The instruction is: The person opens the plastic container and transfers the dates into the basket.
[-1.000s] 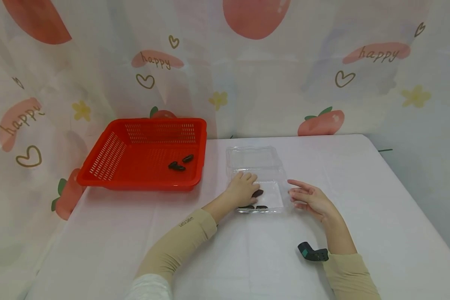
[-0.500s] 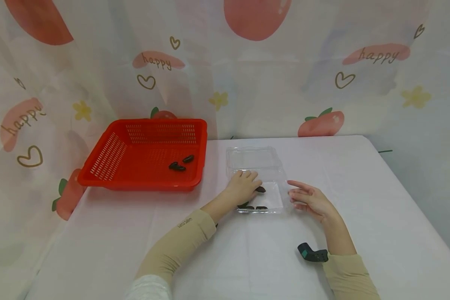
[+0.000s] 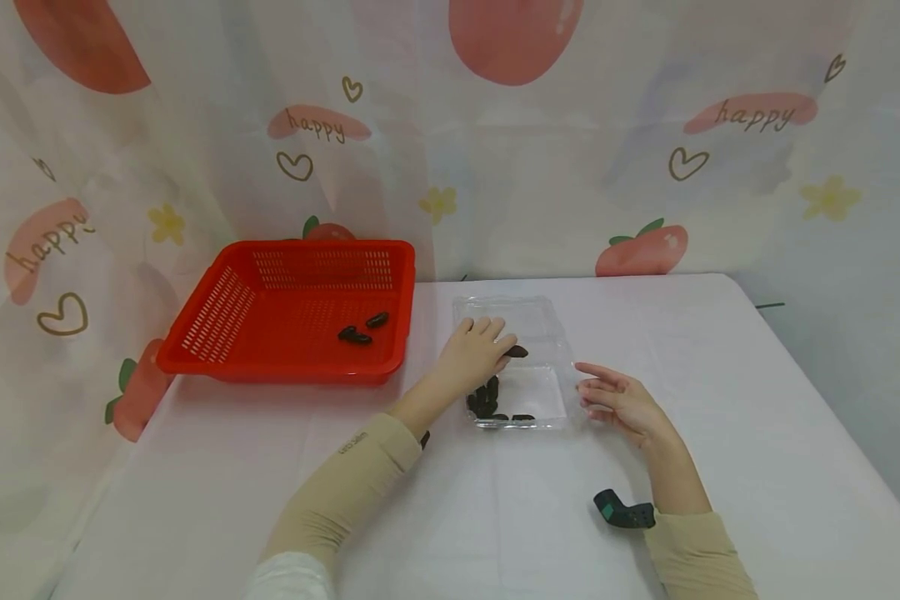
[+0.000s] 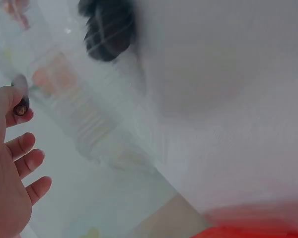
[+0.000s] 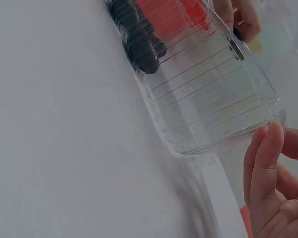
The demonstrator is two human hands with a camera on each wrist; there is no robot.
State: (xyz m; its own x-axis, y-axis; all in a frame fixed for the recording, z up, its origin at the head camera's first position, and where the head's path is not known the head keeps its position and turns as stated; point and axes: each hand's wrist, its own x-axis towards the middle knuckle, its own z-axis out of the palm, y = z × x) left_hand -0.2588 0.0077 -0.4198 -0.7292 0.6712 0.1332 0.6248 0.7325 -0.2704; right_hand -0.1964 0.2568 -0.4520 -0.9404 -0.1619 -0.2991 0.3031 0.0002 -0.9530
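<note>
My left hand is over the far edge of the clear plastic box, pinching a dark oblong piece between thumb and index finger. A brownish round end shows on that piece in the left wrist view. Several similar dark pieces lie in the box, grouped at its left side, with others along the near edge. At the box's right side is my right hand, its extended fingertips touching the corner in the right wrist view. I cannot make out the pieces' exact kind.
A red slotted plastic basket stands at the back left, holding a few dark pieces. The box's clear lid lies folded back behind it. A black device is at the right wrist. White cloth covers the table.
My left hand has moved up and away from the box's base with the dark piece between its fingers, uncovering the group at the left side. The right hand keeps its place.
</note>
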